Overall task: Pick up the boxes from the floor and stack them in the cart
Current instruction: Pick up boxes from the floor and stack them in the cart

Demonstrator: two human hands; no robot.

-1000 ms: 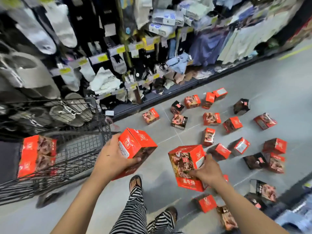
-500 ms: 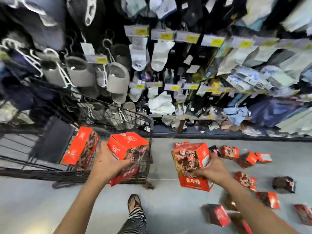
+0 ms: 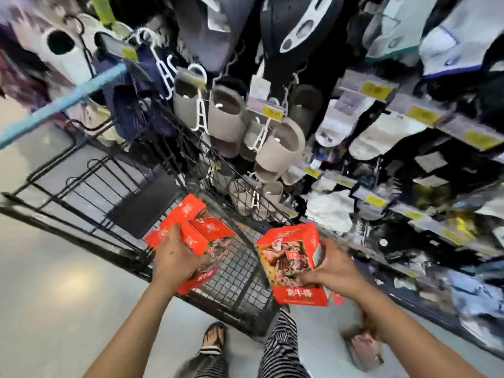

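Left fingers (image 3: pixel 202 264) are curling under the printed face, thumb pressing on top. My left hand (image 3: pixel 177 259) is gripping the left box (image 3: pixel 211 236) fully, closed round it. Right fingers (image 3: pixel 309 281) are wrapping across the front of the right box (image 3: pixel 290 257), and my right hand (image 3: pixel 336 271) is clamping it from the side. No slack is showing in either grip.

Risks, as I'm judging them:
- Each box is riding in one hand only. A tilt while reaching in could be letting one slide off the fingers.
- The left box is sitting right against the stacked boxes (image 3: pixel 188 211) in the cart (image 3: pixel 81 236). Whether it's touching them I can't tell, because of the blur. Setting it down crooked could be knocking that pile over.
- The right box could be clipping the wire rim on the way in.
- The slippers (image 3: pixel 226 113) are hanging close over the far side and could be snagging a raised hand.
- A blurred floor box (image 3: pixel 365 347) is lying near my right leg, so I could be stepping on it.

Positions: the left box is over the basket's near end, low, beside the pile. The right box is outside the basket, just beside its right wall at about rim height, over the floor. My sandalled foot (image 3: pixel 214 336) is standing just short of the cart's near corner.
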